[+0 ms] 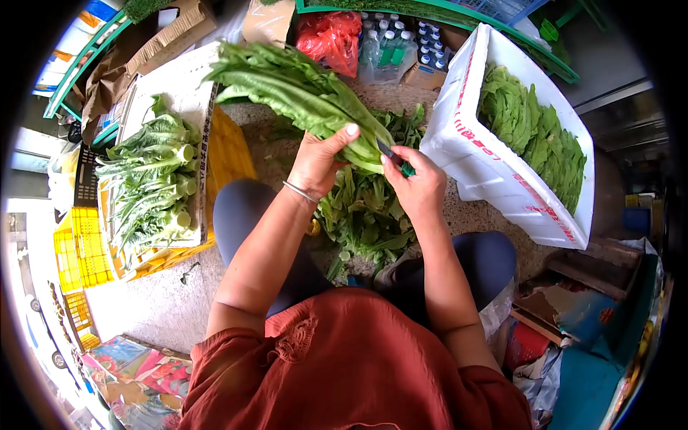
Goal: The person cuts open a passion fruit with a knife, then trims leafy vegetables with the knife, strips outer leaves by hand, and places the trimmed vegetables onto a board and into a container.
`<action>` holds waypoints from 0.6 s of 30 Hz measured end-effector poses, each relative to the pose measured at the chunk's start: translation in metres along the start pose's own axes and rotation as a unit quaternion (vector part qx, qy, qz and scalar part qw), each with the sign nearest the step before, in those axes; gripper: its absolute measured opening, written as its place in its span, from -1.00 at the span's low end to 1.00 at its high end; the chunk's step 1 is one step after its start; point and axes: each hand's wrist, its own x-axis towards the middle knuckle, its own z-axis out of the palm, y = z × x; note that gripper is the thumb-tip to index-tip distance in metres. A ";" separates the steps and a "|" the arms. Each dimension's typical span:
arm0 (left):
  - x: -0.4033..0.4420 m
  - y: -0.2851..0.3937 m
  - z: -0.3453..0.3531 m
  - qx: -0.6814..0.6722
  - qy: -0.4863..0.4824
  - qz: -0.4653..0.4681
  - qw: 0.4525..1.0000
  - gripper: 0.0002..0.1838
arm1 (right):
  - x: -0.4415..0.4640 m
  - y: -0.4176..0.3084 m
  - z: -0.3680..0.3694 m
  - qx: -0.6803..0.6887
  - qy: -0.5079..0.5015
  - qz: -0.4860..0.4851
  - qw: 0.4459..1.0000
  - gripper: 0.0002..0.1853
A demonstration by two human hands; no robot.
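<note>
My left hand [322, 161] is closed around a long head of leafy green lettuce [294, 89], whose leaves point up and to the left. At the stem end, my right hand [419, 179] grips a small knife [387, 150] with a dark blade and a green handle. The blade touches the lettuce near its base. Below both hands, a heap of loose green leaves [365, 215] lies on the floor between my knees. More lettuce heads [165, 179] rest to the left with their cut stems facing right.
A white foam box [494, 165] holding stacked lettuce stands tilted at the right. Yellow crates [82, 247] are at the left. Bottles [387, 50], a red plastic bag [330, 39] and cardboard [172, 36] line the back. Worn boards [552, 308] lie at the lower right.
</note>
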 end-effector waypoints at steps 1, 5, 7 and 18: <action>0.000 0.000 0.000 0.026 -0.011 0.016 0.999 -0.51 | -0.002 -0.001 0.001 0.001 -0.001 0.000 1.000 -0.77; -0.002 -0.001 0.002 0.025 0.020 0.014 0.999 -0.44 | -0.012 0.006 0.011 -0.130 0.052 -0.053 0.989 -0.79; -0.003 -0.003 0.001 0.030 0.033 0.017 0.999 -0.48 | -0.016 0.008 0.016 -0.092 0.071 -0.025 0.993 -0.81; -0.004 -0.003 -0.011 0.029 0.063 -0.014 0.997 -0.65 | -0.043 0.049 0.035 0.326 0.098 0.465 0.817 -0.85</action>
